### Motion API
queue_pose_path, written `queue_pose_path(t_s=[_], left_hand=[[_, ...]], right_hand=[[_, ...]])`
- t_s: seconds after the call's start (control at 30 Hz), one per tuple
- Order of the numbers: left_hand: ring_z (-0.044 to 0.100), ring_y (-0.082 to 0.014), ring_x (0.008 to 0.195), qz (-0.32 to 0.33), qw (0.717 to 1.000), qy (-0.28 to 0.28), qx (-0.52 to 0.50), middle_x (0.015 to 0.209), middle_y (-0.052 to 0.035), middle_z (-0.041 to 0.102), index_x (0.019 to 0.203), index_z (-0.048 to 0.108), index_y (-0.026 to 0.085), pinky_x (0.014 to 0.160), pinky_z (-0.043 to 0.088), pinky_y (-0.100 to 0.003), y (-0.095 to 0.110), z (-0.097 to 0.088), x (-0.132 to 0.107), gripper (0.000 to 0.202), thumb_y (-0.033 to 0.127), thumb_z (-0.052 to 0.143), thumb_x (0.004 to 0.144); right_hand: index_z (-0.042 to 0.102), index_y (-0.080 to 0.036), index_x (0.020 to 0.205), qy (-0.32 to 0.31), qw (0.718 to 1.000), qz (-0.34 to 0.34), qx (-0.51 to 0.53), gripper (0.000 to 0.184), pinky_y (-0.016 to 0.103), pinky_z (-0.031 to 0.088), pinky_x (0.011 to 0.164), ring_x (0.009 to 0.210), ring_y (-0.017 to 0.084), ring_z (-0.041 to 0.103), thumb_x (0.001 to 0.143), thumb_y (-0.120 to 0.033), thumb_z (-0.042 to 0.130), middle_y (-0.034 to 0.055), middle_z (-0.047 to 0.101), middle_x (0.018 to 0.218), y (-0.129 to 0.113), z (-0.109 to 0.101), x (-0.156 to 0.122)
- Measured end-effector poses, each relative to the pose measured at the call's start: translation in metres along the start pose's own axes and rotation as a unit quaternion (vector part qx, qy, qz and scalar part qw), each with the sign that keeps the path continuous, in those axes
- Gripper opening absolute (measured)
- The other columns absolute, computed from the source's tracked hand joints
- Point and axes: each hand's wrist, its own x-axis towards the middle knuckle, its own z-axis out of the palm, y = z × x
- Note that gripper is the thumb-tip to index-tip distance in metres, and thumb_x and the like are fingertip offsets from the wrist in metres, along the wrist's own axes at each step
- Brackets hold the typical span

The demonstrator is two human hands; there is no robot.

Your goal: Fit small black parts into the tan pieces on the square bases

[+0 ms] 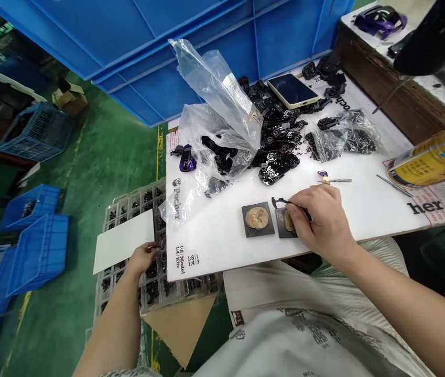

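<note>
Pinching a small black part [280, 201], right hand [318, 224] curled downward

L hand [141, 258] reaching fwd, fingers curling down, wrist bent slightly. R hand [318, 222] pinching w/ thumb & fingertips, knuckles up. L forearm [114, 327] & R forearm [401, 306] extending fwd from lower frame.

Glossy black plastic parts [279, 139], clear polythene bag [214, 94]

Head-worn view faces down, close over the right hand [318, 225], seemingly tilted.
</note>
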Motion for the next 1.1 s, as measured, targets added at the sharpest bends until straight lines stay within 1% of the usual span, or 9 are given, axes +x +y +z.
queue_pose_path(t_s=[0.1,0.23,0.33,0.43,0.5,0.6,0.8,0.97,1.1], left_hand=[[0.070,-0.0146,0.076,-0.014,0.996,0.014,-0.089,0.092,-0.0031,0.071,0.109,0.067,0.013,0.072,0.063,-0.032,0.019,-0.006,-0.010,0.025,0.037,0.066,0.103],[0.075,-0.0204,0.078,0.033,0.974,0.081,-0.209,0.078,-0.0027,0.072,0.105,0.066,0.013,0.078,0.065,-0.037,0.061,-0.038,-0.028,0.023,0.034,0.058,0.100],[0.077,-0.0238,0.086,0.126,0.948,0.090,-0.279,0.081,-0.0041,0.076,0.106,0.069,0.016,0.087,0.065,-0.040,0.112,-0.058,-0.058,0.033,0.044,0.071,0.089],[0.076,-0.0222,0.071,0.240,0.913,0.021,-0.328,0.074,-0.0038,0.076,0.090,0.074,0.017,0.074,0.067,-0.036,0.174,-0.062,-0.096,0.051,0.060,0.090,0.068],[0.075,-0.0207,0.063,0.387,0.829,-0.120,-0.385,0.072,-0.0067,0.077,0.085,0.076,0.016,0.063,0.066,-0.033,0.213,-0.062,-0.119,0.049,0.060,0.091,0.072],[0.076,-0.0183,0.066,0.532,0.719,-0.183,-0.409,0.078,-0.0079,0.080,0.089,0.080,0.017,0.060,0.065,-0.026,0.254,-0.065,-0.143,0.033,0.048,0.089,0.082],[0.079,-0.0179,0.074,0.661,0.598,-0.166,-0.421,0.086,-0.0060,0.082,0.100,0.080,0.019,0.067,0.067,-0.025,0.288,-0.063,-0.158,0.017,0.023,0.088,0.085],[0.079,-0.0179,0.073,0.648,0.595,-0.142,-0.453,0.082,-0.0067,0.081,0.096,0.079,0.017,0.067,0.067,-0.025,0.301,-0.029,-0.156,0.014,0.025,0.086,0.088],[0.078,-0.0175,0.071,0.646,0.600,-0.121,-0.456,0.084,-0.0073,0.081,0.096,0.077,0.016,0.064,0.066,-0.025,0.298,-0.010,-0.151,0.015,0.027,0.084,0.090]], right_hand=[[0.055,-0.026,0.100,0.008,1.000,0.011,0.003,0.009,0.042,0.043,0.091,0.079,0.020,0.064,0.102,-0.017,0.054,-0.0008,0.068,0.083,0.000,0.001,0.000],[0.056,-0.025,0.099,-0.001,1.000,0.019,0.007,0.008,0.041,0.043,0.089,0.078,0.020,0.064,0.102,-0.017,0.055,-0.0007,0.067,0.082,0.000,0.001,0.001],[0.056,-0.024,0.098,-0.002,1.000,0.005,0.001,0.008,0.039,0.043,0.087,0.077,0.019,0.063,0.102,-0.017,0.056,-0.0008,0.067,0.082,0.001,0.000,0.001],[0.058,-0.024,0.099,0.003,1.000,0.007,-0.019,0.007,0.040,0.043,0.088,0.077,0.020,0.063,0.102,-0.018,0.057,-0.0001,0.067,0.082,0.001,0.000,0.001],[0.059,-0.023,0.096,0.004,0.999,0.030,-0.036,0.007,0.041,0.042,0.087,0.075,0.020,0.061,0.102,-0.020,0.058,0.0003,0.066,0.080,0.001,0.001,-0.001],[0.060,-0.023,0.091,0.000,0.995,0.083,-0.056,0.010,0.043,0.041,0.087,0.076,0.022,0.059,0.101,-0.025,0.059,0.0013,0.066,0.080,0.001,0.005,-0.002],[0.067,-0.023,0.085,-0.031,0.987,0.141,-0.066,0.014,0.048,0.041,0.092,0.097,0.028,0.063,0.097,-0.028,0.064,0.0065,0.069,0.098,0.005,0.016,-0.001],[0.070,-0.022,0.103,-0.015,0.990,0.135,-0.045,0.010,0.051,0.047,0.091,0.100,0.029,0.066,0.100,-0.030,0.065,0.0079,0.071,0.105,0.004,0.009,0.003],[0.062,-0.024,0.123,0.003,0.996,-0.020,0.082,0.026,0.044,0.057,0.087,0.101,0.025,0.071,0.098,-0.021,0.068,0.0080,0.074,0.107,-0.012,-0.011,0.013]])
